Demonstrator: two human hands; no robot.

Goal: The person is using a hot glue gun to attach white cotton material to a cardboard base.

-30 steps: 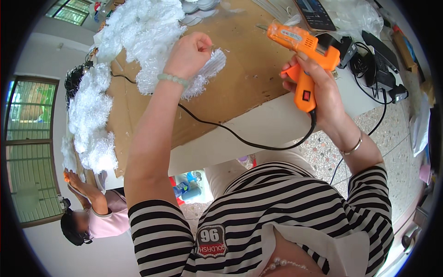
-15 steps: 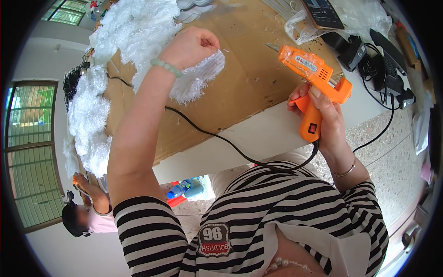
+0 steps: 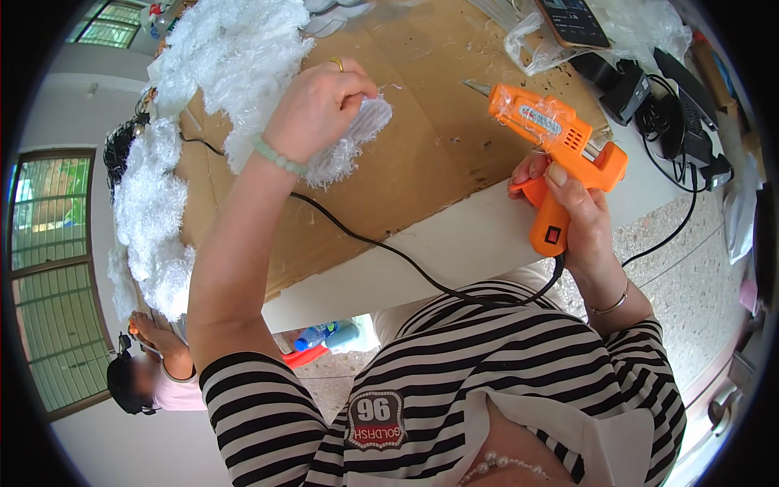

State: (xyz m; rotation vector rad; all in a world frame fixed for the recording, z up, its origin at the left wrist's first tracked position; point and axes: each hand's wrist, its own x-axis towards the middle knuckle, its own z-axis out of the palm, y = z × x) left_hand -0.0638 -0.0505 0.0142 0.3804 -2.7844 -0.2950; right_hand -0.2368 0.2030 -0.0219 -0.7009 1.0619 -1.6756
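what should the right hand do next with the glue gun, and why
Probably ease the orange glue gun leftward, bringing its nozzle nearer the white fringed piece. The right hand already grips the gun, and the left hand is at the piece, but the nozzle sits over cardboard, clearly apart from it.

My white tabletop (image 3: pixel 479 243) held a brown cardboard sheet (image 3: pixel 422 162) short of its near edge, black adapters (image 3: pixel 625 92) by the right edge and a clear plastic bag (image 3: pixel 649 32) toward the far right corner.
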